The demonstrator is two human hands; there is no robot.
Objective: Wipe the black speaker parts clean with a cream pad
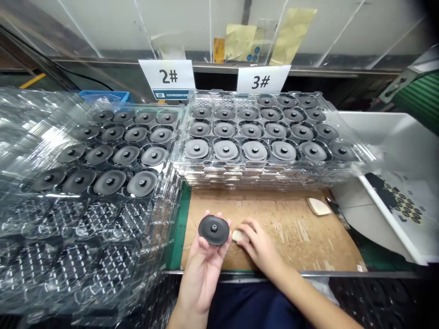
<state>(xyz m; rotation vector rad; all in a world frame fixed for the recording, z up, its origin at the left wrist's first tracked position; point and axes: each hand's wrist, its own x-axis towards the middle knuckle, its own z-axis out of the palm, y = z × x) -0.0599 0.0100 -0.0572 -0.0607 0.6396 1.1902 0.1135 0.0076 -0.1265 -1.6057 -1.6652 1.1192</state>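
Note:
My left hand (205,262) holds a round black disc (214,230) with a small centre hub, fingers curled round its edge, above the front of a brown cardboard mat (291,224). My right hand (257,244) rests on the mat just right of the disc, its fingers closed on a small pale piece (236,236). A clear plastic tray (96,151) on the left holds several black discs. Another clear tray stack (264,132) behind the mat is filled with the same discs.
Signs reading 2# (168,77) and 3# (262,81) stand behind the trays. A pale wedge-shaped block (318,206) lies on the mat's right side. A white bin (394,183) with a printed sheet sits at right. Empty clear trays are piled at lower left.

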